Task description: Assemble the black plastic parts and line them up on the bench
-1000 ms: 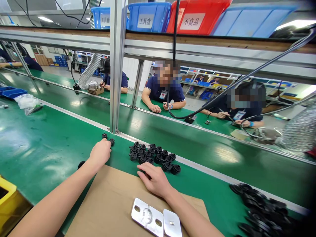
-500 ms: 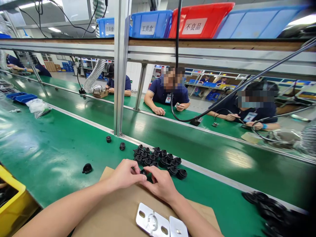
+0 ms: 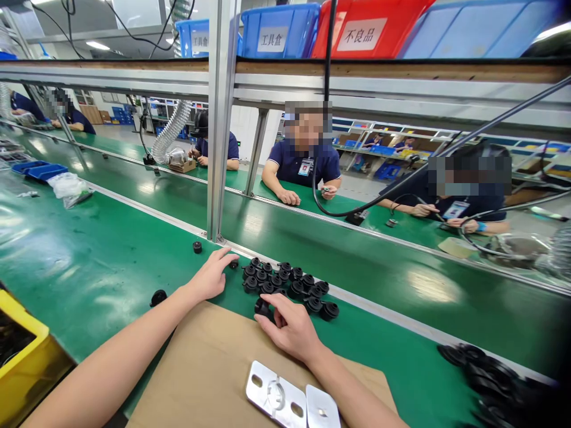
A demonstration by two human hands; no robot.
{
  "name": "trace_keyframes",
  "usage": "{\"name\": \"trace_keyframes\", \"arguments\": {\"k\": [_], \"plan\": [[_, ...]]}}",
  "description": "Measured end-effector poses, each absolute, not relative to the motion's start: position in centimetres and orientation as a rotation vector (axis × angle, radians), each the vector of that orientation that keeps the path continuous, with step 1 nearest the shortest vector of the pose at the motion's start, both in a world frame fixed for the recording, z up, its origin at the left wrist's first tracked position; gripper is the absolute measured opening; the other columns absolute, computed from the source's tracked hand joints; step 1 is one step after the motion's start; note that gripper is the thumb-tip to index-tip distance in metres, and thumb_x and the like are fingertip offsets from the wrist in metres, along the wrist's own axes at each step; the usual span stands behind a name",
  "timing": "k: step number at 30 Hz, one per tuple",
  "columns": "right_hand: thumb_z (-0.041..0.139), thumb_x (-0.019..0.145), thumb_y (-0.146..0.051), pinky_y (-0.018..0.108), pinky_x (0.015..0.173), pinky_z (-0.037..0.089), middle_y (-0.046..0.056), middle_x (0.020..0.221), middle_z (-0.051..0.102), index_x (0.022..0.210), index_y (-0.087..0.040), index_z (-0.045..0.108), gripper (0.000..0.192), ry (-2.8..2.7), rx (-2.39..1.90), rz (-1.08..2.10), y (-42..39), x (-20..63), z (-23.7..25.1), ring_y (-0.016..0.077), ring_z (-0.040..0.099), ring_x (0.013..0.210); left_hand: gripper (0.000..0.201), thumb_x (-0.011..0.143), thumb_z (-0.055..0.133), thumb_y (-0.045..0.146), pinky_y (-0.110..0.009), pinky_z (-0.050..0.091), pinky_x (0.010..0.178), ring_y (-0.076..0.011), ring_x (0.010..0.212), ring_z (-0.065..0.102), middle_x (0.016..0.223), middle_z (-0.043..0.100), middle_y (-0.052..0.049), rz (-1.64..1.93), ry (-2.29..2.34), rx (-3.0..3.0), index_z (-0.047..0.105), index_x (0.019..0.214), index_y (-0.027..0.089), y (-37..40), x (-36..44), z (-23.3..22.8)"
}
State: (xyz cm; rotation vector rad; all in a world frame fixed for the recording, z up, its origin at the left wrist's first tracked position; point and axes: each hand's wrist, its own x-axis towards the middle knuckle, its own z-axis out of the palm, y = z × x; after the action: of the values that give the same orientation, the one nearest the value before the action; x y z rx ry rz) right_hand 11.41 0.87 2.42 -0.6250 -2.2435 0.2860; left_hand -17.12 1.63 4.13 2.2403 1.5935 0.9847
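Note:
My left hand [image 3: 209, 274] is stretched out over the green bench with its fingers apart. Its fingertips reach a small black round part [image 3: 234, 263], partly hidden by them; whether they touch it I cannot tell. In my right hand [image 3: 292, 324], between thumb and fingers, is a black rubber cap [image 3: 262, 307]. Just beyond it stand several black stepped rubber caps [image 3: 275, 278] in a close group. Another small black part [image 3: 197, 246] lies to the left, and a black cap [image 3: 157, 298] sits beside my left forearm.
Brown cardboard [image 3: 209, 362] lies under my forearms, bearing a silver metal plate [image 3: 274, 392]. A yellow bin [image 3: 31, 356] stands at left, and a pile of black parts [image 3: 486, 374] at right. A metal post [image 3: 218, 131] rises ahead; co-workers sit across the bench.
My left hand has left the right hand and moved left and outward to the small black part, its fingers opening. The right hand has stayed nearly in place, keeping the black cap.

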Motion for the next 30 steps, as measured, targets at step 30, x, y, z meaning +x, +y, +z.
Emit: {"name": "trace_keyframes", "arguments": {"k": [30], "plan": [[0.069,0.097,-0.024,0.026,0.048,0.053,0.012,0.116,0.07,0.131,-0.023,0.065,0.034,-2.069,-0.695,0.517,1.2,11.5,2.0,0.0122,0.061,0.06,0.051,0.071,0.094,0.042,-0.032,0.057,0.087,-0.0148,0.085,0.07,0.104,0.073,-0.007,1.276,0.899,0.989,0.071,0.108,0.016,2.4,-16.9,3.3]]}}
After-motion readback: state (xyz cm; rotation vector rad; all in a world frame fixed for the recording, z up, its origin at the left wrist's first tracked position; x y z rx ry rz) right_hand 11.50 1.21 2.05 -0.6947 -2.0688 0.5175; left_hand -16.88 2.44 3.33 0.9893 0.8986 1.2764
